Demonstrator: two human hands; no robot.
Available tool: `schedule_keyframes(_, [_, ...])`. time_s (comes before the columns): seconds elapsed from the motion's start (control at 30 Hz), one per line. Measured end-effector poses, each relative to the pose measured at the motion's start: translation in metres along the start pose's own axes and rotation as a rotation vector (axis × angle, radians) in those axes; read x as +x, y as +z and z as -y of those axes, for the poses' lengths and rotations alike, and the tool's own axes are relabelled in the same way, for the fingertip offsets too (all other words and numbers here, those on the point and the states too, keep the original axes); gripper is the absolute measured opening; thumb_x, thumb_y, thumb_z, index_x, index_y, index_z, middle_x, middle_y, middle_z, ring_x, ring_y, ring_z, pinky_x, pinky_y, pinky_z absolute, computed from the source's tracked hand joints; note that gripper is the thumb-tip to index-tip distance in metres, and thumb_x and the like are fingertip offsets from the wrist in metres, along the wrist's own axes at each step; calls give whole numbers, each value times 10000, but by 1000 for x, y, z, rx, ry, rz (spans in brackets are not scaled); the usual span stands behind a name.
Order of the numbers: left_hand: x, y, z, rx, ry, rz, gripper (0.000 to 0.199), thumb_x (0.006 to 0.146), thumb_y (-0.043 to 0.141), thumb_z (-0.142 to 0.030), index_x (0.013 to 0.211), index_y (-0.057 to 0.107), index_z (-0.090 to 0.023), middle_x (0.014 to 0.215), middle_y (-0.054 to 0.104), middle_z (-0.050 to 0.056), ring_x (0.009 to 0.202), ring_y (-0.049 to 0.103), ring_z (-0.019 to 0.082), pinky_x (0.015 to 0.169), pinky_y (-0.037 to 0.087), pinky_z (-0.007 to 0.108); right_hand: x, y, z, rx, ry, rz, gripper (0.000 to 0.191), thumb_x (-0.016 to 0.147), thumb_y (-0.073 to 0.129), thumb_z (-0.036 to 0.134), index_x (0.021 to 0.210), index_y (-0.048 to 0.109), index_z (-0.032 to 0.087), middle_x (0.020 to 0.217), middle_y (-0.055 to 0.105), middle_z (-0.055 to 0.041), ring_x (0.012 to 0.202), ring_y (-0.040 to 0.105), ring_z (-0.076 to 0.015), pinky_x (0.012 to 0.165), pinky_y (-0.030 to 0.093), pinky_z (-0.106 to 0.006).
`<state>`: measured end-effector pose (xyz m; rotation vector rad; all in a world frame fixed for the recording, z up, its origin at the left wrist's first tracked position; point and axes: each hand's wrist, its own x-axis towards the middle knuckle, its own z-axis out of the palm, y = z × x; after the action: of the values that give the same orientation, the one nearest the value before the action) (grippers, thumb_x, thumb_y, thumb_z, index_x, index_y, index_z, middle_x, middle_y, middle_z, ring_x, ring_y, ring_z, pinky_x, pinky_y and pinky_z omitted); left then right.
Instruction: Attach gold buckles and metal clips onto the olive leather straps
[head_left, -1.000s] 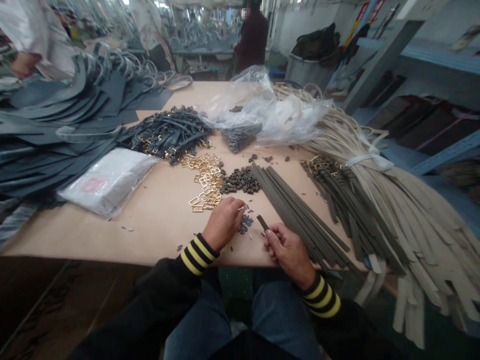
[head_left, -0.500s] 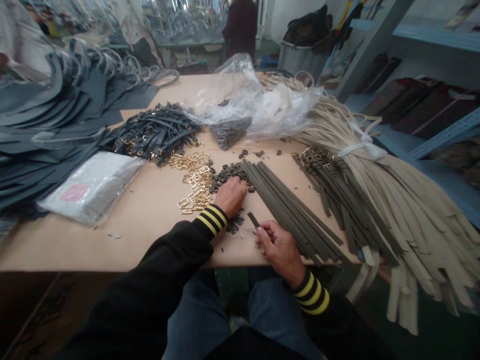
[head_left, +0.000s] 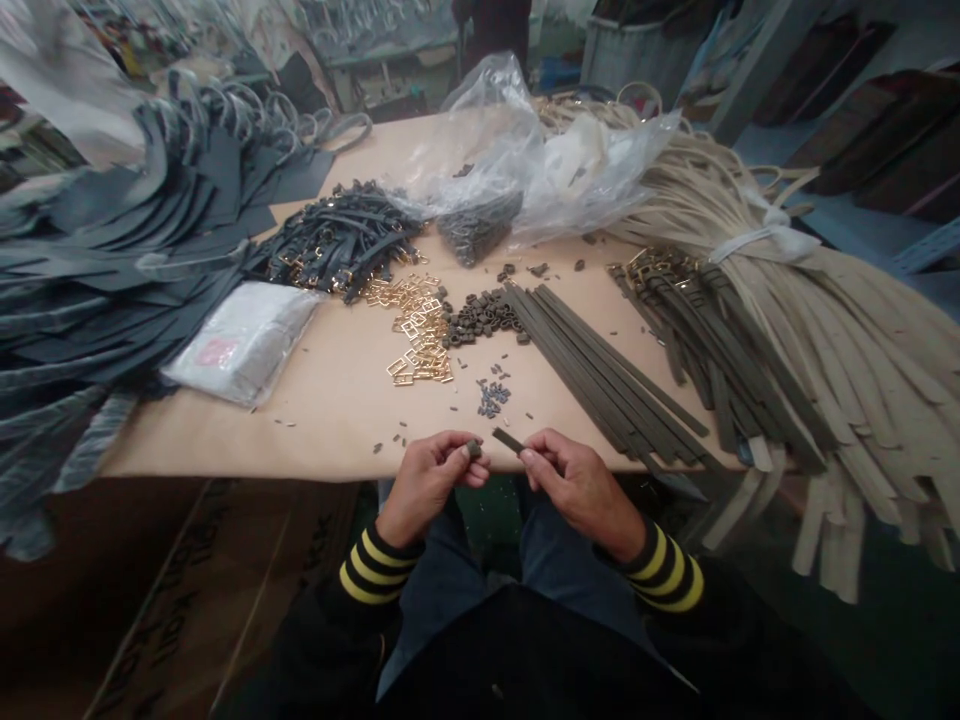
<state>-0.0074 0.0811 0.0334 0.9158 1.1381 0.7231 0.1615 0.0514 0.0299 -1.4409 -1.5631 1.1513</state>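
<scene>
My left hand pinches a small olive strap loop between thumb and fingertips at the table's front edge. Just to the right, my right hand grips an olive strap, its cut end pointing at the loop with a small gap between them. The rest of that strap is hidden by the hand. Beyond the hands is a pile of similar loops, with gold rectangular buckles to its left and a row of loose olive straps to its right. Small dark bits lie nearer me.
A white plastic-wrapped packet lies left, by stacked dark grey pieces. Dark straps with gold fittings and a clear plastic bag lie farther back. Long beige straps hang off the right edge, beside buckled olive straps.
My left hand has left the loop pile with one loop and come back toward me beside the right hand. The right hand still holds the strap. The view has shifted.
</scene>
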Motion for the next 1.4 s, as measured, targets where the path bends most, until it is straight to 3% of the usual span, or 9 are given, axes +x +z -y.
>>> schedule_keyframes(0.23, [-23,6,11,-16,33,31,281,652,627,-335,789,547,-103,584,586,-7,462,532,65,469,457,182,-19,2,7,-80,-15,176,141,790,408,212,688,491,160,520,452,36,493,428,-98,491,328,-211])
schedule_keyframes(0.43, [-35,12,24,167,52,139,237,737,521,-321,808,572,-101,568,534,-13,461,509,67,458,449,187,-22,-9,10,-208,-22,317,145,753,438,194,638,510,146,534,441,28,502,389,-96,479,279,-211])
schedule_keyframes(0.6, [-44,21,34,337,228,-31,315,798,421,-318,1011,544,-123,671,576,22,563,555,105,561,487,229,-27,-4,2,-67,63,288,171,793,396,234,661,470,153,517,421,41,470,379,-90,456,286,-202])
schedule_keyframes(0.7, [-45,26,35,362,256,-120,290,792,436,-310,988,551,-130,622,577,10,567,568,115,585,487,231,-30,0,-2,23,61,299,181,818,384,257,685,457,159,516,437,45,474,403,-90,476,314,-203])
schedule_keyframes(0.9, [-39,18,33,167,95,13,290,736,519,-358,885,606,-125,598,547,0,499,513,92,495,455,213,-33,1,-5,-35,-32,300,262,861,331,288,644,425,174,519,430,40,483,419,-91,492,318,-204])
schedule_keyframes(1.07, [-36,15,34,229,81,148,209,658,600,-324,720,658,-133,694,535,12,544,486,84,480,432,195,-36,4,-6,-227,-82,376,186,849,351,230,696,446,182,514,424,37,470,428,-102,489,292,-214])
schedule_keyframes(1.13, [-36,19,37,228,57,133,204,643,613,-313,726,645,-129,685,529,5,540,485,85,473,437,199,-36,6,-6,-254,-72,383,185,848,343,221,692,435,186,512,417,37,464,429,-105,486,289,-216])
schedule_keyframes(1.3, [-35,28,45,-44,1,-78,264,662,594,-369,757,503,-141,555,479,-52,471,458,73,472,458,222,-32,14,-7,-171,26,241,176,866,287,246,812,442,184,560,465,20,499,476,-126,479,314,-220])
schedule_keyframes(1.4, [-34,30,47,-33,29,-30,251,688,574,-372,691,488,-137,541,467,-50,488,458,71,491,449,209,-32,18,-8,-134,61,213,211,870,279,271,970,435,170,600,526,-1,526,517,-143,491,341,-232])
